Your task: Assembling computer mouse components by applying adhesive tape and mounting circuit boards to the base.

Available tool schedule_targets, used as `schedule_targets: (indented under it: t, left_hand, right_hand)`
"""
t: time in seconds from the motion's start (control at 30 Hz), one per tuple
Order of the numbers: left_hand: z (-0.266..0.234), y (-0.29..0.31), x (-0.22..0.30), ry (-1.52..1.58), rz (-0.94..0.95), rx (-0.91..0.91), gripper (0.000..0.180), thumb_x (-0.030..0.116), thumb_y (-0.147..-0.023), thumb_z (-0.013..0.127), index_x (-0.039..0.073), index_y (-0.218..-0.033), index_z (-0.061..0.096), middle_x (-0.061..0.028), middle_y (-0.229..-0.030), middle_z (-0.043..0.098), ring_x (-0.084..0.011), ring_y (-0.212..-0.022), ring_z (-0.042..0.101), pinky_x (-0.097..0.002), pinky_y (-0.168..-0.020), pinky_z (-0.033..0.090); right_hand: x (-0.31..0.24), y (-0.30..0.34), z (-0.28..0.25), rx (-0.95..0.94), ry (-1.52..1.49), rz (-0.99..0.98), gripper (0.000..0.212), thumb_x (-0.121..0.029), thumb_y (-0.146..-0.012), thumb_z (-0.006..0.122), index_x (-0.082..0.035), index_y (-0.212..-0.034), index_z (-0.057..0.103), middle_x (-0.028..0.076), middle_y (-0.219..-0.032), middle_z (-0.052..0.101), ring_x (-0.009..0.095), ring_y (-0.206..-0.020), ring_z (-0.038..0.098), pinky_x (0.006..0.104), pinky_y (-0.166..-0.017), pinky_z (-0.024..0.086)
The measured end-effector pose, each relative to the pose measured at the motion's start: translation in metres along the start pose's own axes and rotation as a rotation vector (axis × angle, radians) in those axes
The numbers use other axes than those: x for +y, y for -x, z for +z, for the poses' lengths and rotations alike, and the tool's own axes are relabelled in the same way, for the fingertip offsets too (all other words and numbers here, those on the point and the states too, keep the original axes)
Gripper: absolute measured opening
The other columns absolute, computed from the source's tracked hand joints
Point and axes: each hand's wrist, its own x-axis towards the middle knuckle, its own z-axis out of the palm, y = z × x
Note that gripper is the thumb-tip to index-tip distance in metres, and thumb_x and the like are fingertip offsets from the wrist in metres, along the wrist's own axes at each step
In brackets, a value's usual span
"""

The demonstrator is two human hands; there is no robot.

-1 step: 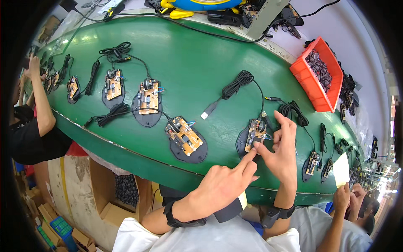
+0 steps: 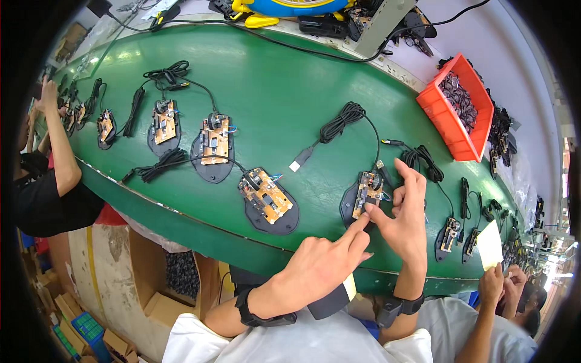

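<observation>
A computer mouse base with a tan circuit board (image 2: 362,192) lies on the green table before my hands, its black cable coiled (image 2: 342,123) above it. My left hand (image 2: 321,266) reaches over from the left, index finger stretched to the board's lower end, the other fingers bent and holding nothing visible. My right hand (image 2: 404,221) has its thumb tip at a small black part on the same board, touching or nearly touching the left index fingertip. Its other fingers rise apart from the thumb, with nothing between them. Another mouse base with board (image 2: 268,199) lies to the left.
Further mouse bases (image 2: 212,148) with coiled cables lie along the green table (image 2: 272,91) on both sides. An orange bin (image 2: 451,118) of small dark parts stands at the back right. One co-worker's arm (image 2: 60,151) is at left; another person (image 2: 493,281) at right holds a pale sheet.
The pale sheet in the co-worker's hands at the right has shifted very slightly left. My hands and the mouse base look unchanged.
</observation>
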Motion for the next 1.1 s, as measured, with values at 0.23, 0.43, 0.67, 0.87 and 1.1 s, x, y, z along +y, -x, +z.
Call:
schedule_targets:
  t: [0.23, 0.43, 0.67, 0.87, 1.1]
  left_hand:
    - [0.005, 0.004, -0.001, -0.014, 0.023, 0.071, 0.037, 0.030, -0.095, 0.075, 0.003, -0.098, 0.050, -0.0159, -0.146, 0.061, -0.0286, -0.051, 0.065, -0.0363, -0.043, 0.050]
    - [0.002, 0.003, -0.002, 0.027, 0.005, 0.092, 0.039, 0.030, -0.095, 0.076, 0.002, -0.101, 0.049, -0.0159, -0.146, 0.061, -0.0311, -0.053, 0.067, -0.0379, -0.044, 0.051]
    - [-0.003, 0.002, -0.001, 0.079, -0.016, 0.080, 0.038, 0.029, -0.095, 0.076, 0.003, -0.102, 0.050, -0.0144, -0.145, 0.061, -0.0353, -0.056, 0.067, -0.0419, -0.047, 0.052]
    - [-0.011, 0.010, -0.003, 0.190, -0.021, 0.057, 0.040, 0.029, -0.094, 0.077, 0.001, -0.107, 0.052, -0.0159, -0.143, 0.062, -0.0366, -0.067, 0.070, -0.0432, -0.053, 0.054]
    - [-0.048, 0.041, 0.000, 0.666, -0.023, 0.102, 0.042, 0.022, -0.092, 0.081, 0.000, -0.117, 0.056, -0.0188, -0.142, 0.063, -0.0356, -0.098, 0.071, -0.0394, -0.077, 0.058]
  right_hand:
    - [0.006, -0.006, 0.022, 0.180, 0.089, -0.028, 0.076, -0.001, -0.077, 0.079, -0.001, -0.147, 0.049, 0.014, -0.130, 0.047, 0.020, -0.080, 0.048, 0.0354, -0.076, 0.049]
    - [0.010, 0.002, 0.014, 0.196, 0.011, -0.052, 0.076, 0.001, -0.079, 0.077, 0.002, -0.149, 0.046, 0.015, -0.131, 0.046, 0.017, -0.076, 0.047, 0.0353, -0.073, 0.049]
    - [-0.001, 0.017, 0.014, 0.198, 0.073, -0.057, 0.084, 0.004, -0.079, 0.075, 0.001, -0.155, 0.038, 0.020, -0.133, 0.043, 0.027, -0.092, 0.053, 0.0391, -0.081, 0.050]
    - [-0.013, 0.032, 0.000, 0.082, 0.063, -0.089, 0.088, 0.008, -0.076, 0.075, -0.002, -0.156, 0.038, 0.019, -0.135, 0.044, 0.024, -0.095, 0.055, 0.0345, -0.079, 0.050]
    - [-0.024, 0.061, -0.021, -0.195, -0.981, -0.150, 0.065, 0.006, -0.085, 0.078, 0.002, -0.145, 0.052, 0.019, -0.125, 0.069, 0.007, -0.081, 0.053, 0.0222, -0.070, 0.046]
